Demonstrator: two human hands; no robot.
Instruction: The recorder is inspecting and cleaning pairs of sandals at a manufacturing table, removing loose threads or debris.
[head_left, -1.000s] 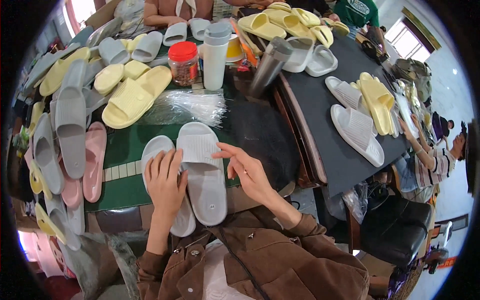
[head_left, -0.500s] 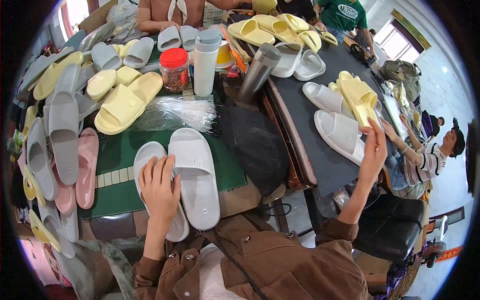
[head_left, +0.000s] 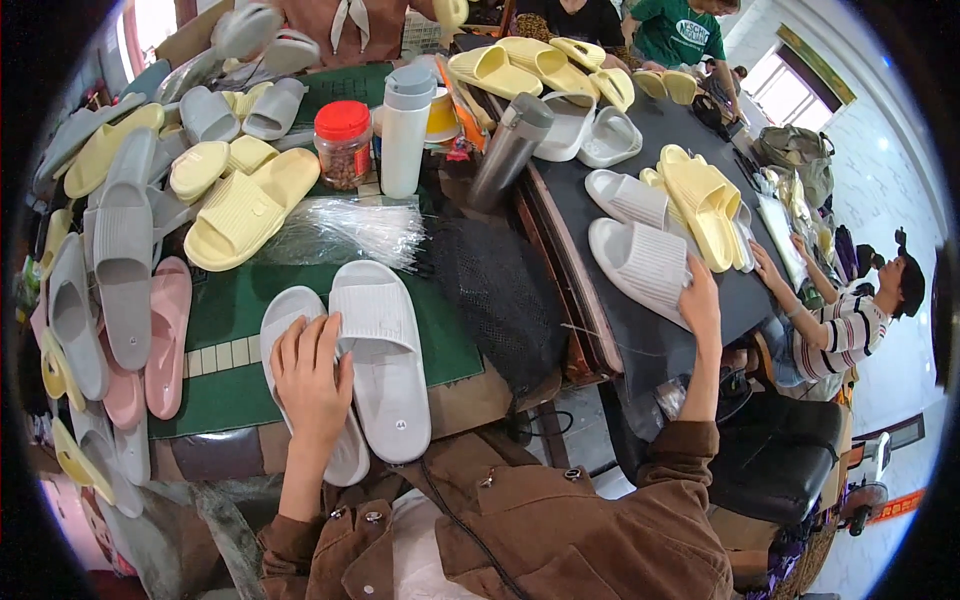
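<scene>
A pair of light grey slide slippers lies in front of me, soles down, toes away from me. My left hand (head_left: 312, 375) rests over the strap of the left slipper (head_left: 345, 455), fingers stretched over it and thumb toward its mate. The right slipper (head_left: 395, 385) lies beside it, untouched. On the dark table to the right, my right hand (head_left: 703, 305) closes on the heel end of a grey slipper (head_left: 643, 262); its thumb is mostly hidden. Behind that are another grey slipper (head_left: 627, 197) and a yellow pair (head_left: 705, 200).
Yellow, grey and pink slippers (head_left: 168, 340) crowd the left. Beyond my pair lie clear plastic strips (head_left: 365, 230), a red-lidded jar (head_left: 342, 145), a white bottle (head_left: 405, 135) and a steel flask (head_left: 508, 150). A black mesh bag (head_left: 500, 295) lies between the tables. Co-workers stand or sit around.
My right hand has moved from beside the yellow slippers onto the near grey slipper's heel end. My left hand stays put. Across the table, a co-worker's grey slippers have shifted left, one blurred.
</scene>
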